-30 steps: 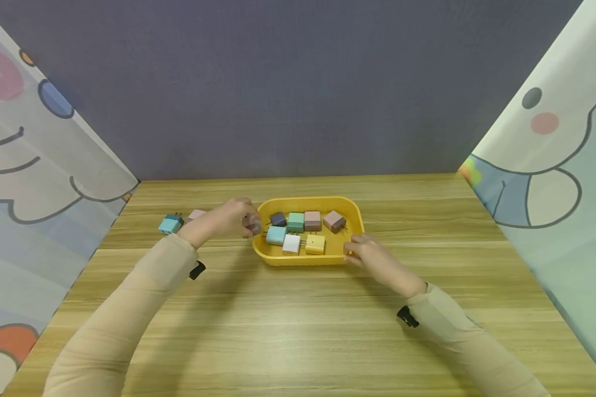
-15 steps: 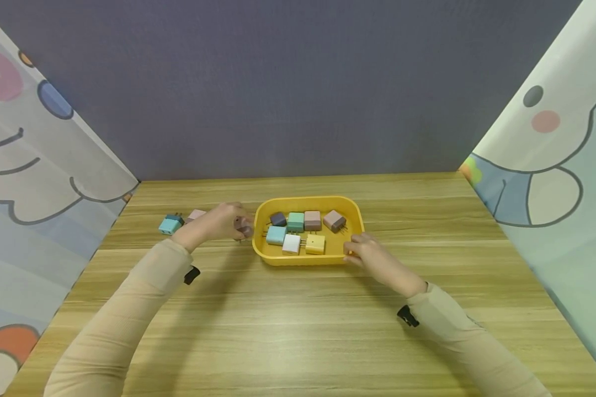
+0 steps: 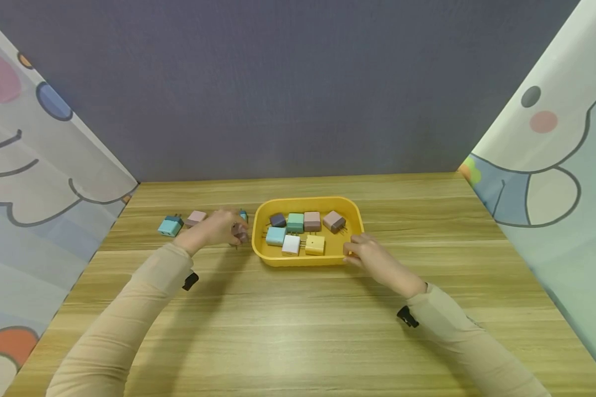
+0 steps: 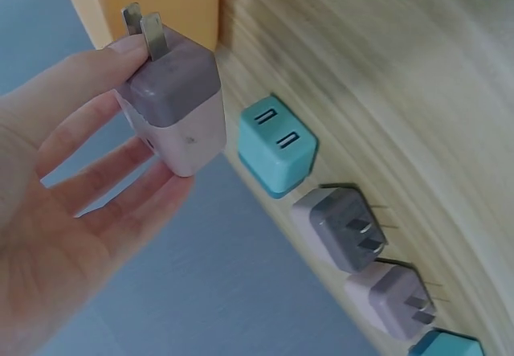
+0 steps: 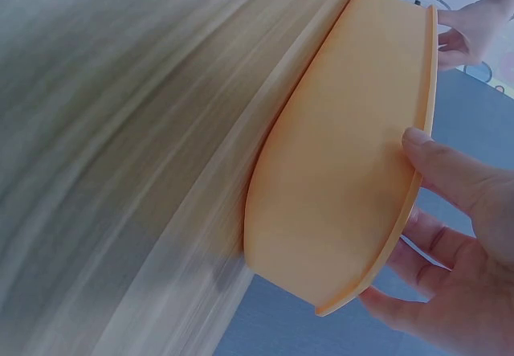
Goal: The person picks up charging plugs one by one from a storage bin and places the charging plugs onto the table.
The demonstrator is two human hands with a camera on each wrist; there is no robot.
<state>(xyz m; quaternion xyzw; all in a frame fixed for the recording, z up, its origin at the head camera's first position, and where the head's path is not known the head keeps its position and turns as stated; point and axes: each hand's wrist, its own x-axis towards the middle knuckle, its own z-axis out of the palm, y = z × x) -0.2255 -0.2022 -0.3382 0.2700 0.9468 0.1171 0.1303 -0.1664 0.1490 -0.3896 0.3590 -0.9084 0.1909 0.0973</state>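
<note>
My left hand (image 3: pixel 217 227) pinches a mauve-and-pink plug-in charger (image 4: pixel 178 103) between thumb and fingers, its two metal prongs pointing up in the left wrist view. That hand is just left of a yellow tray (image 3: pixel 308 261), above the table. With thumb outside and fingers over the rim, my right hand (image 3: pixel 377 263) grips the tray's front right edge. Inside the tray lie several chargers, among them a white charger (image 3: pixel 291 245), a yellow charger (image 3: pixel 315 245) and a light blue charger (image 3: pixel 276 236).
On the table left of the tray, a teal charger (image 4: pixel 277 145), a grey-and-pink charger (image 4: pixel 341 226), a mauve charger (image 4: pixel 393 298) and another teal charger (image 3: pixel 170 225) lie in a row. A grey panel (image 3: pixel 298 99) rises behind the wooden table (image 3: pixel 298 325).
My left hand has moved left from the tray's left rim and slightly nearer, still holding the charger. A teal charger now shows beyond it. My right hand and the tray stay put.
</note>
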